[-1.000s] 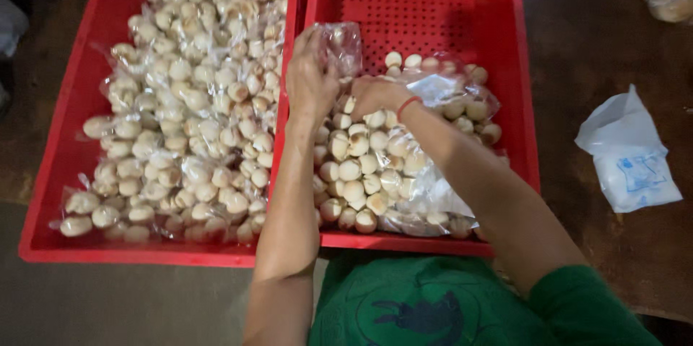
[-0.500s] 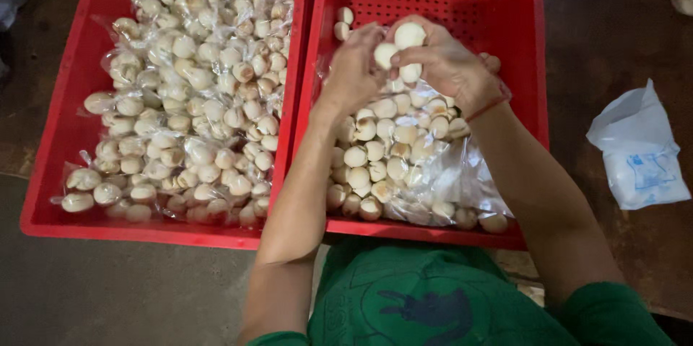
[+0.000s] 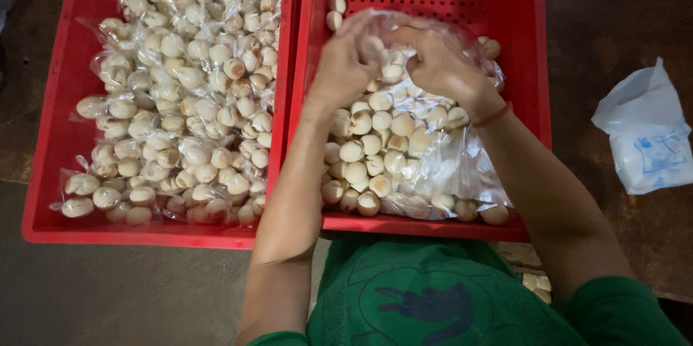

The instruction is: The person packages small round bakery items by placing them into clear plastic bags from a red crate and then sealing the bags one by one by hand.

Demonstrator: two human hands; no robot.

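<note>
Two red crates are seen side by side from above. The left crate (image 3: 50,173) is filled with clear packets of pale round pieces (image 3: 180,100). In the right crate (image 3: 530,122), a large clear plastic bag (image 3: 440,165) of the same pale pieces is laid with its long axis running from the near wall toward the far wall, its filled bulk at the near end and its gathered mouth at the far end.

Both hands are brought together over that far end. The left hand (image 3: 346,64) is closed on the plastic from the left, and the right hand (image 3: 440,64) is closed on it from the right, knuckles nearly touching; whether a few pieces are also pinched inside the fingers cannot be told. The bag is thus directly beneath and just nearer than the hands, with neither hand clearly closer to it than the other. A red band (image 3: 494,115) is worn on the right wrist.

A few loose pieces (image 3: 336,12) are left on the perforated floor just beyond the hands. A crumpled white bag (image 3: 646,136) is lying well apart, to the right of the crate.
</note>
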